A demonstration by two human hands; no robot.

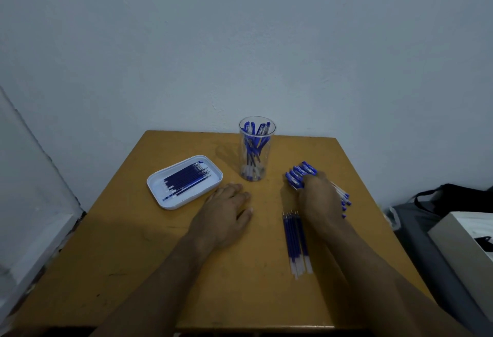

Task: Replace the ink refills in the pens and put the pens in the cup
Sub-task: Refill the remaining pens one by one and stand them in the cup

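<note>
A clear plastic cup [256, 150] stands at the back middle of the wooden table [138, 256] and holds several blue-capped pens. A white tray [160, 192] at the left holds several dark blue refills [186, 180]. A pile of blue-capped pens [300, 172] lies at the right. My right hand [318, 198] lies on that pile with its fingers curled down over the pens. Several loose refills [294, 243] lie side by side in front of the pile. My left hand [226, 214] rests flat on the table between tray and cup, holding nothing.
A pale wall rises right behind the table. To the right, beyond the table edge, sit a dark bag [450, 198] and a white box [469, 246]. A white panel [32, 216] stands at the left.
</note>
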